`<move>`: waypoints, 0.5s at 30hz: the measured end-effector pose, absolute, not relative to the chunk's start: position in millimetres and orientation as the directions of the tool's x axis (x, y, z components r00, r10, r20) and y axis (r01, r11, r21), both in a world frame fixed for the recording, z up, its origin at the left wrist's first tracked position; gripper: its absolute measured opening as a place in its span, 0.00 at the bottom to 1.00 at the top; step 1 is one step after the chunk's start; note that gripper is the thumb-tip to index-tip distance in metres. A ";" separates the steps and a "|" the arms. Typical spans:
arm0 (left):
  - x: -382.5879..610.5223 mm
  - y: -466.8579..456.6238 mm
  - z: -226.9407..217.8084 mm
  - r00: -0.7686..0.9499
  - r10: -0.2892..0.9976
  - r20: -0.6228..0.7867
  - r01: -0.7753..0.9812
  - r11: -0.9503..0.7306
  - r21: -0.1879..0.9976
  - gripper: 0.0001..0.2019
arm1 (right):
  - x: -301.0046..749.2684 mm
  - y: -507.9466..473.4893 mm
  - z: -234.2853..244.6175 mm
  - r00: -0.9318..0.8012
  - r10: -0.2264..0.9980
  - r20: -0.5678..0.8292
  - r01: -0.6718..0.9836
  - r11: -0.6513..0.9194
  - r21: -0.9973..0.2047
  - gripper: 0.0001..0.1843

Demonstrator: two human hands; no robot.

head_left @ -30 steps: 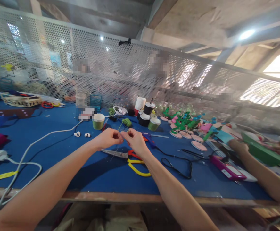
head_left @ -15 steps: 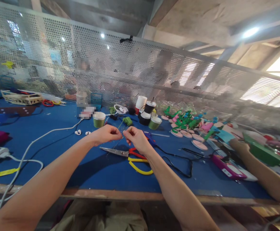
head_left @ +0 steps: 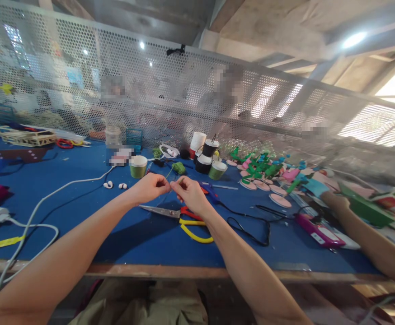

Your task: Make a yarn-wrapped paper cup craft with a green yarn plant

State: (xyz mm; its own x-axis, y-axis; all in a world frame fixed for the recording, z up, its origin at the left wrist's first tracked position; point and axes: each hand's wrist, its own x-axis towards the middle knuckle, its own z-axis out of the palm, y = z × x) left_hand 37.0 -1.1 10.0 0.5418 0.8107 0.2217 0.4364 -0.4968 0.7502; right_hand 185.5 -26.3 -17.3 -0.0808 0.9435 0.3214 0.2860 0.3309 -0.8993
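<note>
Two bare hands are yours, nearly touching over the blue tabletop (head_left: 139, 253). Your L hand (head_left: 157, 187) pinches 1 thin green thread (head_left: 169, 172), which runs up toward 1 small fuzzy green yarn ball (head_left: 179, 168) just beyond your fingers. Your R hand (head_left: 189, 193) has thumb & fingertips drawn in close; can't tell if they're pressed on the thread too, detail's too small. Below, 1 pr. metal-bladed scissors w/ red-and-yellow handles (head_left: 160, 211) lies near your R wrist. Past your hands: 2 green cups w/ white insides (head_left: 138, 169); 2 white earbuds (head_left: 108, 184) sit L of your L hand. Far R: 1 co-worker's hand (head_left: 338, 203).
</note>
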 end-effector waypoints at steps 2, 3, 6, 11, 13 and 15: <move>37.9 -0.9 9.5 0.530 0.818 0.222 0.446 -0.492 0.747 0.12 | 185.8 -25.4 -18.3 -0.062 0.940 0.335 0.300 0.338 -0.892 0.16; 38.5 -0.7 8.9 0.526 0.822 0.219 0.451 -0.488 0.747 0.12 | 186.0 -24.8 -18.8 -0.049 0.937 0.345 0.310 0.342 -0.887 0.16; 41.0 -0.2 5.5 0.522 0.828 0.205 0.452 -0.473 0.756 0.10 | 186.0 -23.6 -19.7 -0.008 0.928 0.373 0.347 0.352 -0.869 0.15; 44.5 -0.7 -0.9 0.472 0.852 0.227 0.482 -0.465 0.743 0.10 | 184.1 -24.5 -19.0 0.009 0.921 0.391 0.387 0.357 -0.850 0.14; 44.8 -1.1 -1.5 0.459 0.857 0.234 0.500 -0.467 0.729 0.11 | 183.4 -25.0 -19.0 0.011 0.920 0.392 0.394 0.357 -0.847 0.14; 44.5 -1.1 -1.0 0.466 0.855 0.228 0.493 -0.465 0.735 0.11 | 183.3 -25.0 -19.3 0.017 0.924 0.381 0.377 0.347 -0.859 0.15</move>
State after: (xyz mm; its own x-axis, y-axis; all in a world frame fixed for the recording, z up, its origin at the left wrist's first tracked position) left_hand 44.5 -1.1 -1.0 0.4659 0.8550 0.2278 0.4934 -0.4648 0.7352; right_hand 183.3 -25.0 -19.3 0.0167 0.9245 0.3808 0.3775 0.3468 -0.8586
